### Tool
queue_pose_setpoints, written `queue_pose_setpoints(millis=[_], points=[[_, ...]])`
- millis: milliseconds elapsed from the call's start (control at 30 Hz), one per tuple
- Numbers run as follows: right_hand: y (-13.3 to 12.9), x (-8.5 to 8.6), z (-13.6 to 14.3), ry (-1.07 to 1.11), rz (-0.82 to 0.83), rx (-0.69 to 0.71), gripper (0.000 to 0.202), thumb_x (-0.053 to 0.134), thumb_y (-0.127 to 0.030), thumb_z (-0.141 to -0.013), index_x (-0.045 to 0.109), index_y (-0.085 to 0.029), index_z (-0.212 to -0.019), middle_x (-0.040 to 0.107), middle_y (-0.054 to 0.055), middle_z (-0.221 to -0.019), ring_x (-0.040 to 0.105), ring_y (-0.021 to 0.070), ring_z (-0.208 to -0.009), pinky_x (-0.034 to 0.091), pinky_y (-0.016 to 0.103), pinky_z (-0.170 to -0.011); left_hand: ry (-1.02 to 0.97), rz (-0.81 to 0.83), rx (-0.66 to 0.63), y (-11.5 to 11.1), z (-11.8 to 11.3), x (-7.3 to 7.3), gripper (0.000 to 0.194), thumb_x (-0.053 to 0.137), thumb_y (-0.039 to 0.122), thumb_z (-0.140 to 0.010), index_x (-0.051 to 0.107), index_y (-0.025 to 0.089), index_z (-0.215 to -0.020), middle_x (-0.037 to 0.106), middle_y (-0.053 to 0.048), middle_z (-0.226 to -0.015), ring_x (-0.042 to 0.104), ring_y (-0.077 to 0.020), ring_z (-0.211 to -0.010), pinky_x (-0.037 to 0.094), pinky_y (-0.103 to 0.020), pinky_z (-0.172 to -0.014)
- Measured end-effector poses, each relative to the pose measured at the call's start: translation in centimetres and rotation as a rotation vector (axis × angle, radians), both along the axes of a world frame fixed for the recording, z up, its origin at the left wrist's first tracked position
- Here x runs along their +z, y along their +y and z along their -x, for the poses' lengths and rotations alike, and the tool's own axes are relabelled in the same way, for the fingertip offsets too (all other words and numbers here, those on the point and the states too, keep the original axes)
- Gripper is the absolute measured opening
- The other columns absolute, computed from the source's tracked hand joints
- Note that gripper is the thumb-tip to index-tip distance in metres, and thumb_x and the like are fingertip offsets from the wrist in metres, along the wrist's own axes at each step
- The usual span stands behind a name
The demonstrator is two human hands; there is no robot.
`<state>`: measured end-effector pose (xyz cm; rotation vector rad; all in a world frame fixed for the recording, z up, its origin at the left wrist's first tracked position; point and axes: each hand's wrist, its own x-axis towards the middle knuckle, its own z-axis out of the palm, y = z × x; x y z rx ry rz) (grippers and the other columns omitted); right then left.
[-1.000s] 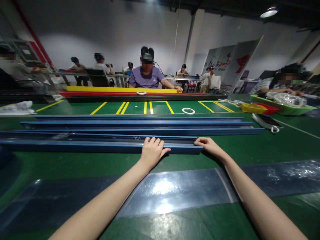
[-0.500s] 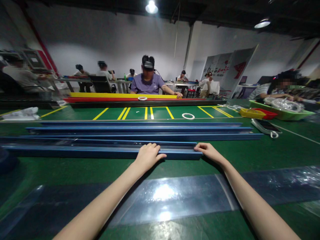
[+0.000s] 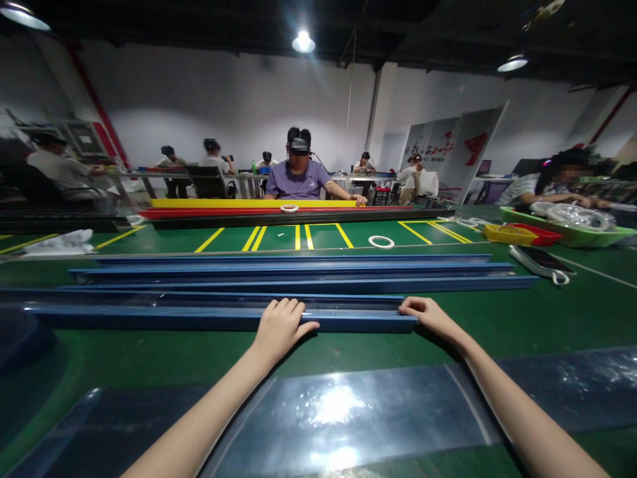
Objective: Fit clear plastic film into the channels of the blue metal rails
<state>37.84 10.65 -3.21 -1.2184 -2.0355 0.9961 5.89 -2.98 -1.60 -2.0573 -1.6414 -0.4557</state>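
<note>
A long blue channel [image 3: 199, 320] lies across the green table in front of me. My left hand [image 3: 283, 326] rests over its near wall, with the fingertips inside the channel and the thumb pointing right along the top edge. At the right end of the same channel is my right hand [image 3: 425, 315], its fingers curled together at the channel's opening; what they hold, if anything, is hidden. More blue channels [image 3: 308, 285] lie just behind, side by side. Nearer to me a clear plastic sheet [image 3: 368, 405] is spread flat and reflects the lamp.
Yellow, red and black strips [image 3: 223, 214] lie at the far side, where a person [image 3: 298, 176] sits with a hand on them. A white ring [image 3: 381, 242], a phone [image 3: 535, 259], a yellow tray [image 3: 507, 234] and a green basket [image 3: 612, 237] are farther back.
The whole view has shifted down and slightly right. My left hand has slid a little left along the channel, while my right hand remains at its end.
</note>
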Motion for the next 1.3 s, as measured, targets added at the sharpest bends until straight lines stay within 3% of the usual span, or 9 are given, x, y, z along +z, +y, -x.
queue_pose_setpoints(millis=[133, 233, 333, 433, 600, 767, 867, 1067, 1300], points=[[-0.6, 0.6, -0.2, -0.058, -0.017, -0.046, 0.041, 0.05, -0.053, -0.07, 0.06, -0.015, -0.062, 0.053, 0.0, -0.053, 0.046, 0.0116, -0.05, 0.034, 0.024, -0.051, 0.032, -0.126, -0.021, 0.0, 0.1, -0.7, 0.038, 0.042, 0.051, -0.081, 0.055, 0.016, -0.07, 0.058, -0.004, -0.069, 0.05, -0.0173, -0.067, 0.03, -0.03, -0.062], [-0.8, 1.0, -0.4, -0.064, -0.049, -0.197, 0.048, 0.043, -0.058, -0.073, 0.058, -0.015, -0.058, 0.048, -0.001, -0.045, 0.041, 0.0103, -0.042, 0.031, 0.024, -0.046, 0.027, -0.166, -0.034, 0.1, -0.1, -1.0, 0.038, 0.042, 0.05, -0.081, 0.054, 0.017, -0.066, 0.056, -0.003, -0.066, 0.049, -0.0168, -0.065, 0.029, -0.03, -0.061], [-1.0, 2.0, -0.3, -0.085, -0.194, -0.345, 0.05, 0.039, -0.056, -0.075, 0.052, -0.017, -0.048, 0.049, 0.0, -0.043, 0.045, 0.0117, -0.043, 0.034, 0.024, -0.049, 0.014, -0.173, -0.042, 0.2, -0.1, -1.1, 0.038, 0.043, 0.05, -0.081, 0.054, 0.017, -0.066, 0.056, -0.003, -0.066, 0.049, -0.0168, -0.066, 0.029, -0.03, -0.061], [-1.3, 3.5, 0.5, -0.145, -0.392, -0.393, 0.049, 0.035, -0.052, -0.078, 0.052, -0.018, -0.047, 0.051, 0.001, -0.045, 0.049, 0.0134, -0.047, 0.034, 0.024, -0.052, 0.012, -0.175, -0.044, 0.2, 0.0, -1.2, 0.038, 0.043, 0.05, -0.081, 0.054, 0.017, -0.067, 0.056, -0.003, -0.066, 0.049, -0.0169, -0.067, 0.029, -0.03, -0.061], [-1.7, 5.3, 4.4, -0.26, -0.543, -0.307, 0.038, 0.034, -0.042, -0.081, 0.054, -0.019, -0.059, 0.059, 0.003, -0.06, 0.053, 0.0155, -0.06, 0.034, 0.024, -0.058, 0.017, -0.179, -0.043, 0.3, 0.0, -1.2, 0.037, 0.044, 0.05, -0.08, 0.054, 0.017, -0.067, 0.057, -0.003, -0.067, 0.05, -0.0171, -0.067, 0.029, -0.03, -0.061], [-2.2, 4.9, 10.3, -0.4, -0.564, -0.15, 0.024, 0.037, -0.032, -0.081, 0.054, -0.018, -0.069, 0.062, 0.005, -0.073, 0.054, 0.0157, -0.07, 0.034, 0.023, -0.062, 0.025, -0.179, -0.036, 0.2, 0.0, -1.2, 0.037, 0.044, 0.05, -0.081, 0.054, 0.017, -0.068, 0.057, -0.002, -0.067, 0.05, -0.0172, -0.067, 0.03, -0.03, -0.061], [-2.7, 4.3, 12.8, -0.438, -0.522, -0.096, 0.028, 0.035, -0.032, -0.083, 0.054, -0.018, -0.067, 0.062, 0.005, -0.071, 0.054, 0.0149, -0.067, 0.033, 0.023, -0.06, 0.026, -0.171, -0.033, 0.2, 0.0, -1.1, 0.037, 0.044, 0.05, -0.081, 0.054, 0.017, -0.069, 0.057, -0.003, -0.068, 0.05, -0.0172, -0.068, 0.03, -0.03, -0.062], [-3.2, 4.0, 13.6, -0.526, -0.492, 0.108, 0.039, 0.031, -0.037, -0.087, 0.056, -0.018, -0.063, 0.063, 0.006, -0.068, 0.055, 0.0151, -0.065, 0.031, 0.023, -0.058, 0.034, -0.16, -0.035, 0.1, -0.1, -0.8, 0.038, 0.042, 0.05, -0.082, 0.055, 0.017, -0.068, 0.058, -0.003, -0.068, 0.05, -0.0173, -0.067, 0.03, -0.03, -0.062], [-3.5, 4.5, 13.3, -0.62, -0.549, 0.111, 0.046, 0.025, -0.036, -0.09, 0.061, -0.016, -0.068, 0.066, 0.009, -0.076, 0.059, 0.0172, -0.07, 0.032, 0.025, -0.061, 0.01, -0.124, -0.042, -0.1, 0.1, -0.7, 0.037, 0.041, 0.05, -0.083, 0.057, 0.017, -0.079, 0.059, -0.004, -0.072, 0.051, -0.018, -0.07, 0.03, -0.03, -0.063]])
